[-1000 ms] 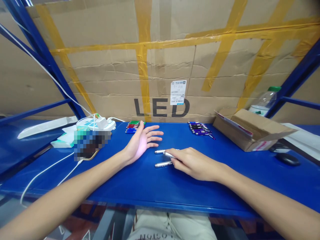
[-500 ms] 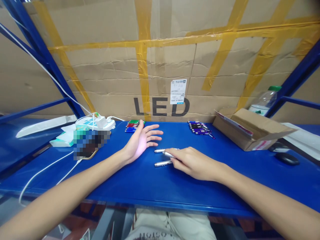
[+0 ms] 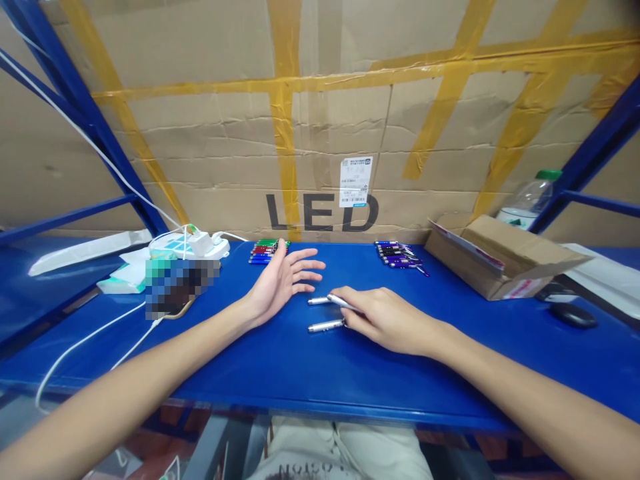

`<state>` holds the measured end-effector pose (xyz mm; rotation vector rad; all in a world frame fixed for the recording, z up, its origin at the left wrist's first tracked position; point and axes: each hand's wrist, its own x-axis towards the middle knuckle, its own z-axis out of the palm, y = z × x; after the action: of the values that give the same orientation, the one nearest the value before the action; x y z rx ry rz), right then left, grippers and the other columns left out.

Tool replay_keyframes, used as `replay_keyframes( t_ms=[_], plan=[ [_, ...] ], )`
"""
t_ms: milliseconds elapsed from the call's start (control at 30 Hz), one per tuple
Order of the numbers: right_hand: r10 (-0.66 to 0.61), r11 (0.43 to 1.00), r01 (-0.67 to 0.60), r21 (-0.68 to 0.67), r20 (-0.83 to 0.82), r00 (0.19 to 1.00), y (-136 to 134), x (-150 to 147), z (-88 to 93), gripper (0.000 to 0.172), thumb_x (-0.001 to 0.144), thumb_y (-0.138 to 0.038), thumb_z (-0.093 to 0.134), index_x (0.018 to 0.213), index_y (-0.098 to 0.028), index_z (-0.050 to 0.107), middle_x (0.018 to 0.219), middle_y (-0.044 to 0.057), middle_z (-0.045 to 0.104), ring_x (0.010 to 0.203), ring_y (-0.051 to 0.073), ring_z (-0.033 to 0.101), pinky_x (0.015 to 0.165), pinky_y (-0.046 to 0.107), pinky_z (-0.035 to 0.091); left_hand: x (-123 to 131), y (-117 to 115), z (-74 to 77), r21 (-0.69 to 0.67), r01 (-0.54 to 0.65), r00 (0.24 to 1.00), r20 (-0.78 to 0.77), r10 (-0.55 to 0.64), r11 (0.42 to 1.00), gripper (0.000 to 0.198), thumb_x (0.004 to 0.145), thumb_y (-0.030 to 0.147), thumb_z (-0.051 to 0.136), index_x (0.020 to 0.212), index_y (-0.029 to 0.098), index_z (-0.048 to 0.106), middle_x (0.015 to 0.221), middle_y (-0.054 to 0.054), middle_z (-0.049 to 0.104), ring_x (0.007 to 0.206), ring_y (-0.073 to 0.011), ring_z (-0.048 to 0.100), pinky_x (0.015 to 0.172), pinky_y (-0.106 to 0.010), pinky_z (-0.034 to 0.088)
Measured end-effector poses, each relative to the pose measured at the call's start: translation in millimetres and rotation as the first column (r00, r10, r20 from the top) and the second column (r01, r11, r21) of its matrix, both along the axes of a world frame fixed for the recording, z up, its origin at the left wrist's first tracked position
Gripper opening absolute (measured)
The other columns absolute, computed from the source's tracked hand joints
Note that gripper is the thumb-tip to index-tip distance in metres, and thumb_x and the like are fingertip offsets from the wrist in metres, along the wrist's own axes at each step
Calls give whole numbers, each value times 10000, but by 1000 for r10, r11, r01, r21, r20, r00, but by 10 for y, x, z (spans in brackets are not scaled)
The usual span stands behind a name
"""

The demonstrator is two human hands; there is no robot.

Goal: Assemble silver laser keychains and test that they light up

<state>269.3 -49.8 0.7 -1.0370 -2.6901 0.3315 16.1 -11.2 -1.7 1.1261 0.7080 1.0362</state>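
Observation:
My left hand [image 3: 280, 283] is held over the blue table with its fingers spread and palm turned inward, holding nothing. My right hand [image 3: 383, 317] pinches a silver penlight [image 3: 343, 303] between thumb and fingers, its tip pointing left. Two more silver penlights lie on the table by the right fingertips, one behind [image 3: 318, 301] and one in front [image 3: 325, 327]. Green, red and blue penlights [image 3: 260, 253] lie in a group behind my left hand. Another group, with blue, black and purple penlights [image 3: 397, 255], lies farther back on the right.
An open cardboard box [image 3: 493, 260] and a black mouse [image 3: 573, 315] are on the right of the blue table [image 3: 280, 373]. A phone [image 3: 183, 293], a power strip [image 3: 215, 248] and white cables are on the left. A large taped carton [image 3: 225, 147] stands behind.
The pinkish light spot on my left palm is gone. My right hand has shifted up slightly, and the held penlight is now tilted with its tip higher.

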Motion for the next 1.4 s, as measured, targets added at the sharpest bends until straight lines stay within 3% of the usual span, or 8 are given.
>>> replay_keyframes(
  t_ms=[300, 500, 700, 800, 933, 1067, 1200, 1400],
  plan=[
    [-197, 976, 194, 96, 22, 980, 91, 40, -68, 130, 1129, -289, 479, 1057, -217, 560, 963, 57, 722, 808, 226, 674, 672, 302, 357, -6, 14, -34, 4, -4, 999, -35, 4, 1000, 743, 1071, 742, 384, 1406, 150, 683, 1305, -178, 741, 1047, -246, 712, 821, -305, 580],
    [2, 996, 2, 86, -56, 998, 70, 56, -56, 137, 1120, -278, 507, 1064, -208, 611, 1049, 56, 663, 867, 196, 634, 786, 306, 448, 2, 13, -34, 4, -11, 1000, -26, 11, 1000, 724, 1084, 725, 367, 1390, 154, 690, 1286, -174, 743, 1029, -240, 715, 800, -295, 577],
    [252, 958, -264, -112, -114, 961, -67, -26, 30, 89, 996, -165, 698, 1076, -201, 686, 988, 3, 707, 835, 156, 630, 764, 268, 454, 1, 20, -40, 0, -11, 1000, -29, 11, 1000, 715, 1081, 728, 374, 1373, 160, 694, 1273, -169, 744, 1023, -236, 714, 790, -287, 574],
    [259, 956, -269, -121, -92, 962, -85, -47, 35, 93, 962, -153, 735, 1036, -194, 697, 947, -5, 705, 799, 152, 616, 737, 271, 445, -1, 19, -38, -1, -10, 999, -38, 10, 1000, 716, 1082, 728, 369, 1379, 160, 688, 1275, -169, 740, 1026, -235, 713, 790, -285, 575],
    [235, 969, -242, -54, -110, 966, -45, -29, -20, 142, 1059, -320, 676, 1017, -187, 699, 919, 15, 703, 792, 168, 622, 728, 290, 451, 1, 14, -35, 0, -11, 999, -42, 11, 1000, 729, 1082, 731, 362, 1391, 151, 678, 1268, -169, 741, 1016, -228, 710, 790, -281, 574],
    [224, 975, -217, 56, -177, 959, -10, -3, -83, 193, 1137, -288, 527, 1106, -191, 690, 1024, 60, 709, 924, 196, 645, 831, 317, 484, 0, 17, -42, 1, -5, 999, -34, 5, 1000, 728, 1070, 742, 394, 1391, 158, 685, 1267, -168, 745, 1022, -234, 709, 794, -288, 573],
    [200, 977, -192, 88, -99, 975, -8, -2, -70, 194, 1136, -283, 527, 1253, -211, 664, 1170, 100, 659, 1037, 240, 586, 901, 368, 484, 2, 17, -44, 1, -9, 999, -34, 9, 1000, 728, 1077, 735, 378, 1394, 155, 685, 1268, -170, 744, 1030, -236, 708, 797, -292, 571],
    [149, 985, -142, 100, -66, 987, -3, -10, -47, 176, 1146, -324, 504, 1102, -220, 639, 1117, 89, 659, 1018, 256, 522, 915, 408, 442, 6, 13, -38, 0, -13, 1000, -26, 13, 1000, 718, 1075, 734, 389, 1380, 159, 693, 1272, -171, 747, 1025, -240, 712, 797, -300, 564]
  ],
)
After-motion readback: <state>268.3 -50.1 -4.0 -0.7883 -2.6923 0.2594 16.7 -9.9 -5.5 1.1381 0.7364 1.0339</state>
